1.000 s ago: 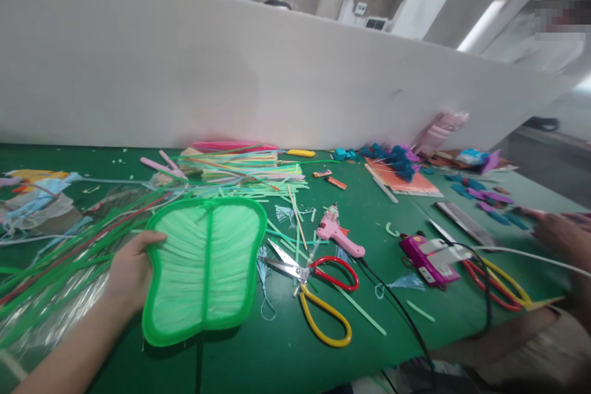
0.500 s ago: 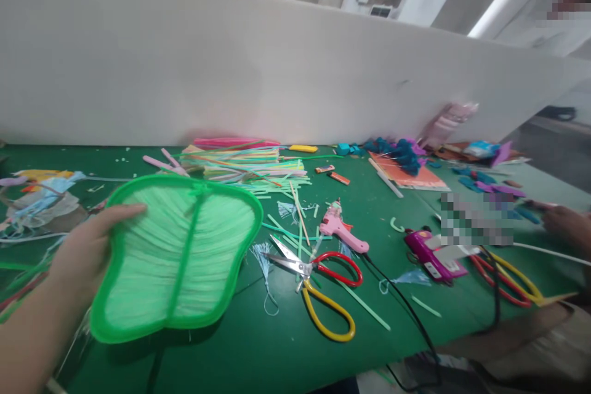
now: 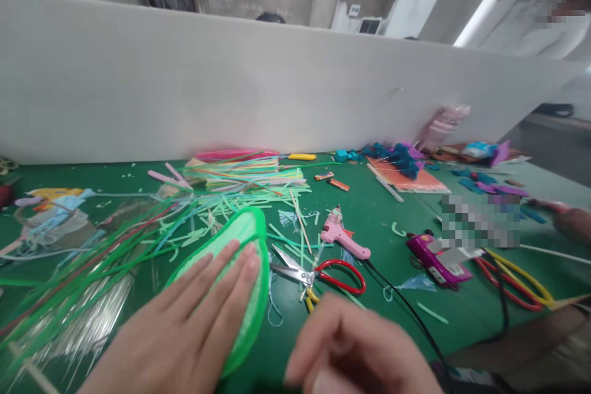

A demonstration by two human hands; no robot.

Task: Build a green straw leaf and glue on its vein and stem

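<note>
The green fan (image 3: 247, 271) was lying on the table (image 3: 378, 215), pressed flat under the open left hand (image 3: 194, 320), nothing gripped. The right hand (image 3: 355, 351) was blurred, loosely curled and empty-looking, right by the scissors (image 3: 318, 277). Blades could easily be brushed, or the fan's thin strips creased by too much pressure.

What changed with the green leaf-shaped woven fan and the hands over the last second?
The left hand, which gripped the green leaf-shaped woven fan by its left edge and swung it leftward, now lies flat on top of it. The right hand has come into view at the bottom. The red-and-yellow-handled scissors and pink glue gun stayed put.
</note>
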